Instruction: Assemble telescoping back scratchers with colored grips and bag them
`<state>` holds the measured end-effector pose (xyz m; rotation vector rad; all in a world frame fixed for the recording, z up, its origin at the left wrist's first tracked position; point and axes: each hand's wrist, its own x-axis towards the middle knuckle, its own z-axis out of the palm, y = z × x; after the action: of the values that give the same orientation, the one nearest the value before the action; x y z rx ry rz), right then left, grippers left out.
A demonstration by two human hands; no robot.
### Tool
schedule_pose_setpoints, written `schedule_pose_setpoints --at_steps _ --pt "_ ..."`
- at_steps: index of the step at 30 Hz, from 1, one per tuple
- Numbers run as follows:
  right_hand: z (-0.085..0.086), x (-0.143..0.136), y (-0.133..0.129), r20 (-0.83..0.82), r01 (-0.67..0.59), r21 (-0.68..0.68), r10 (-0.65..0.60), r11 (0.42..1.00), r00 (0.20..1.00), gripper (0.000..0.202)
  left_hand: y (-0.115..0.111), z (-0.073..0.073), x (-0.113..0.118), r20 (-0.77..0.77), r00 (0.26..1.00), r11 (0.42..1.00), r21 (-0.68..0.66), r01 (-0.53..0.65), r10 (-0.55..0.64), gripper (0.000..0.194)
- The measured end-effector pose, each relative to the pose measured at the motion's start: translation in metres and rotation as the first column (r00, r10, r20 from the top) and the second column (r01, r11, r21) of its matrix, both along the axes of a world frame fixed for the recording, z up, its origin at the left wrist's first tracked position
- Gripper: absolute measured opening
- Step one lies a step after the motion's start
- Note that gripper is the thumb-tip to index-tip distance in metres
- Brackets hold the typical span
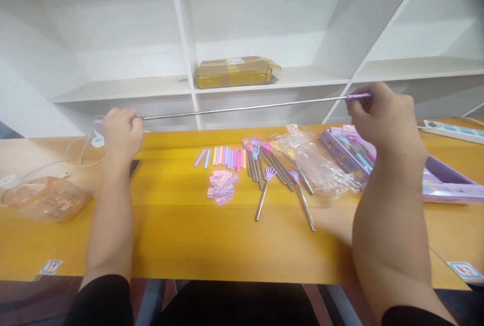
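A telescopic back scratcher (242, 109), drawn out long, is stretched almost level above the table between my two hands. My left hand (123, 128) is closed around its left end, where a bit of purple pokes out past the fist. At the other end, my right hand (385, 114) pinches a purple part of it. The small claw is hidden. Below lie several shorter back scratchers (278, 167) with coloured hand-shaped heads on metal rods. Beside them is a row of pastel sleeves (229, 157), with a pile of pink cards (222, 186) in front.
Crumpled clear plastic bags (319, 159) lie by a purple box (449, 195) at the right. An orange-tinted plastic container (47, 197) and a white cable (81, 157) are on the left. Behind the table, a white shelf (151, 86) holds a taped cardboard parcel (234, 72).
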<state>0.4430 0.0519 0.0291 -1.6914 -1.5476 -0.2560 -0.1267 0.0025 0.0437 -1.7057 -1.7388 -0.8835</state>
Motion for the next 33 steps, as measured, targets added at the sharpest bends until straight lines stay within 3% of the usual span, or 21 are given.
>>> schedule_pose_setpoints --at_steps 9,17,21,26,33 --pt "-0.004 0.005 0.007 0.048 0.046 -0.032 -0.045 0.998 0.998 0.022 0.005 -0.008 0.005 -0.012 0.998 0.998 -0.028 0.059 -0.059 0.014" --pt "-0.006 0.020 0.008 0.058 0.101 -0.039 -0.099 0.994 0.993 0.022 0.013 -0.023 0.027 0.005 0.996 0.995 -0.024 0.094 -0.094 0.020" --pt "-0.009 0.028 0.012 0.097 0.117 -0.007 -0.116 0.993 0.989 0.023 0.015 -0.029 0.037 -0.015 0.997 0.996 -0.026 0.080 -0.080 0.021" --pt "-0.013 0.032 0.018 0.163 0.160 0.017 -0.160 0.987 0.973 0.028 0.017 -0.031 0.044 -0.059 0.998 0.991 -0.135 0.026 -0.035 0.013" --pt "-0.020 0.026 0.028 0.255 0.149 -0.042 -0.133 0.988 0.958 0.030 0.021 -0.032 0.045 -0.051 0.998 0.980 -0.192 -0.052 0.043 0.012"
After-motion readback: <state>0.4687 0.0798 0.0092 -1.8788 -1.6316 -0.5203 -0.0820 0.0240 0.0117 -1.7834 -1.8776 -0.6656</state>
